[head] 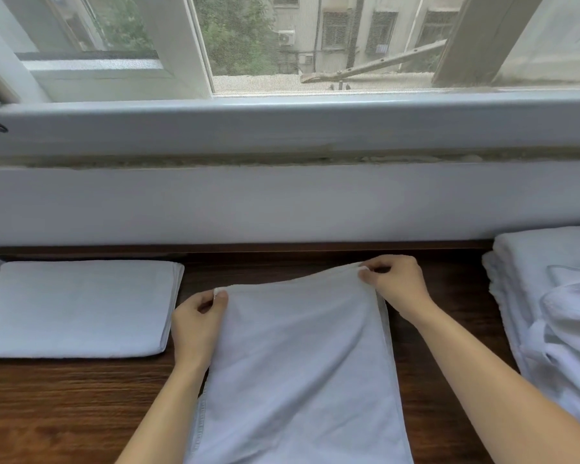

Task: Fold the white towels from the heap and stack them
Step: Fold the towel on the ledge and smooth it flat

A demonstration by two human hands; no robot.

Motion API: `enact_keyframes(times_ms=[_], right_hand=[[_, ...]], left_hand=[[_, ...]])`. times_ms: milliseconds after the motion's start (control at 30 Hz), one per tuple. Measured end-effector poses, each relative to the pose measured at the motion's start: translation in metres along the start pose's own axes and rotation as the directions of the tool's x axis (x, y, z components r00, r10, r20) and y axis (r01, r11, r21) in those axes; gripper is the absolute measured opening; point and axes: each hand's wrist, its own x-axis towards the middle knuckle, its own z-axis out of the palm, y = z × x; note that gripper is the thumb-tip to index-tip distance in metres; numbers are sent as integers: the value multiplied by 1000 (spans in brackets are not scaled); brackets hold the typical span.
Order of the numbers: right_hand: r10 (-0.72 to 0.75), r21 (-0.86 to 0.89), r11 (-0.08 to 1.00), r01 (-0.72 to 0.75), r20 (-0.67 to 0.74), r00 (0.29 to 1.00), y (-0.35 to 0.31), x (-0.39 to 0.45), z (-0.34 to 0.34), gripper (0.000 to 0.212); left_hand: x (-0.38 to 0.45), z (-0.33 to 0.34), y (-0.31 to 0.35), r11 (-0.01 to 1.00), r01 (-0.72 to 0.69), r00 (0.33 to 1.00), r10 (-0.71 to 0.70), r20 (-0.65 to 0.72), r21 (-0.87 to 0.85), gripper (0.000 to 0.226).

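Note:
A white towel (298, 363) lies lengthwise on the dark wooden table (81, 403), running from the near edge toward the wall. My left hand (198, 319) pinches its far left corner. My right hand (395, 283) pinches its far right corner, slightly lifted off the table. A folded white towel (77, 306) lies flat at the left. At the right edge sits the heap of white towels (556, 313), crumpled on top of flatter layers.
A white wall (282, 202) and window sill (282, 128) rise right behind the table's far edge. Bare wood shows between the towels and at the front left.

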Motion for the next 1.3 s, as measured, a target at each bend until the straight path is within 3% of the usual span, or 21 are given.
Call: enact_keyframes(times_ms=[133,300,433,533,600,733,900,1100,1300], right_hand=[[-73,121,989,85,-106,992,-15,-11,-22,9],[-115,306,944,125,-49,992,-57,-46,-67,5],[-238,350,899,262,-111,965,-98,-84,-99,10],[-286,378,868,322,-149,947,-127,-109,-120,29],[-278,348,887,303,-122,953,-143,-122,-132,31],[-350,265,886,379,-151,924,-171,-138,-151,5],[-299,288,908,304,-62,952,-199,-137,-162,9],[-300,368,875,315,-99,949,-212,-113,-152,8],[-346,402,831,385,-169,923,-200,-135,-149,17]], left_hand=[[0,-20,20,970,54,998,-49,26,-236,7],[-17,-63,77,926,-48,994,81,73,-375,11],[-42,-98,134,907,-243,953,290,92,-344,19],[-62,-125,175,887,-331,921,378,95,-322,15],[-71,-140,199,898,-338,913,386,135,-281,25],[-77,-157,233,920,-369,896,389,214,-131,13],[-60,-158,258,951,-302,896,308,319,-67,13],[-37,-141,273,938,-335,903,346,255,-87,11],[-51,-148,252,880,-451,851,475,225,-149,15]])
